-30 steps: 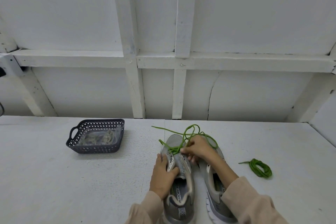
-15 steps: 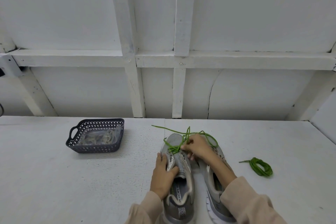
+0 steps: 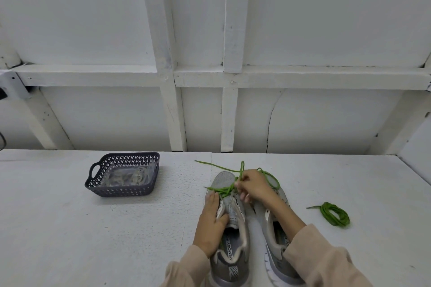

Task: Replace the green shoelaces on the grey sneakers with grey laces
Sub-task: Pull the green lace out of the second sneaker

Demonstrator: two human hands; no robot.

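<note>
Green shoelace (image 3: 223,190) lies loose over the left sneaker (image 3: 231,207) on the white table (image 3: 70,240).
Right hand (image 3: 254,185) pinches the lace near the toe; left hand (image 3: 210,223) grips that sneaker's side. Right sneaker (image 3: 277,228) stands just beside.

We are losing both sneakers' (image 3: 233,207) heels at the bottom edge; our right arm (image 3: 286,219) is covering one tongue; the basket's (image 3: 121,191) contents are blurring together.

Left hand (image 3: 213,221) grips a sneaker (image 3: 225,178), thumb curled over it. Right hand (image 3: 255,187) reaches forward, fingertips pinching a green lace (image 3: 222,190).
</note>
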